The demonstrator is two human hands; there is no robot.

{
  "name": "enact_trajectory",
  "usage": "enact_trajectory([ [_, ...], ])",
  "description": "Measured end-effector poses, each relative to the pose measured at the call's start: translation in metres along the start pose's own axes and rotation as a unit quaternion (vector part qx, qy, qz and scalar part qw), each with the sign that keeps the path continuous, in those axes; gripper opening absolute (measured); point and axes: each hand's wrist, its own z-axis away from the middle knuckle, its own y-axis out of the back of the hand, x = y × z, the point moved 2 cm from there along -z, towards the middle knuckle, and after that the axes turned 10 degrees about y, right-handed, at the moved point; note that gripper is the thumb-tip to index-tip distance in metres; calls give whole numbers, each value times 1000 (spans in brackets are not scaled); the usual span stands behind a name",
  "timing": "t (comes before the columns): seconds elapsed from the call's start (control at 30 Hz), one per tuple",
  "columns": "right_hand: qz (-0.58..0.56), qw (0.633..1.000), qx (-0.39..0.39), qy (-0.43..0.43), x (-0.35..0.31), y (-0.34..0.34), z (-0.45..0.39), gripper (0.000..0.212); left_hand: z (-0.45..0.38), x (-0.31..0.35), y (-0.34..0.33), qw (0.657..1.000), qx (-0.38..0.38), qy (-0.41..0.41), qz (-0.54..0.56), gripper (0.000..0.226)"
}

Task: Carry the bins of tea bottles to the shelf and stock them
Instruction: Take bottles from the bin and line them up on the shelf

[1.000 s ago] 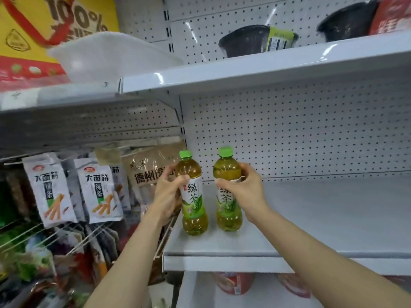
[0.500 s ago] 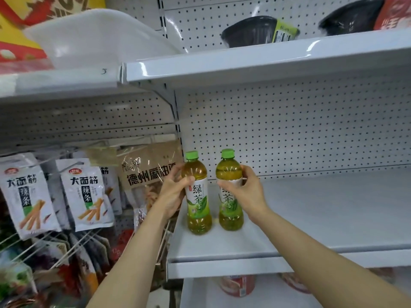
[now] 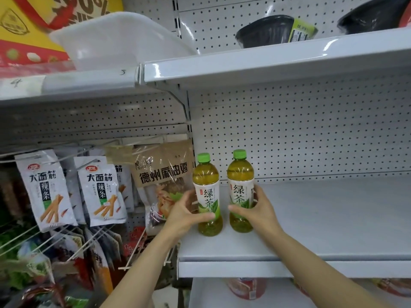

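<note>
Two green-tea bottles with green caps stand upright side by side at the left end of the white middle shelf (image 3: 311, 221). My left hand (image 3: 184, 213) wraps around the lower part of the left bottle (image 3: 206, 192). My right hand (image 3: 255, 211) grips the right bottle (image 3: 240, 187) around its label. Both bottle bases rest on the shelf. A translucent white bin (image 3: 115, 38) sits on the upper shelf at the left.
Snack packets (image 3: 100, 194) hang on pegs to the left of the shelf. Black bowls (image 3: 266, 30) stand on the upper shelf (image 3: 266, 63). Red cans (image 3: 246, 287) show on the shelf below. A pegboard wall backs the shelves.
Both hands have slid lower on the bottles, from the shoulders to the labels. The bottles stay at the shelf's left end.
</note>
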Motion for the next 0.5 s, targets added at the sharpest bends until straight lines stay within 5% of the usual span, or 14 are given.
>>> enact_trajectory([
  [0.5,50,997,59,-12,29,-4,-71,59,-95,-3,-6,998,48,38,4,55],
])
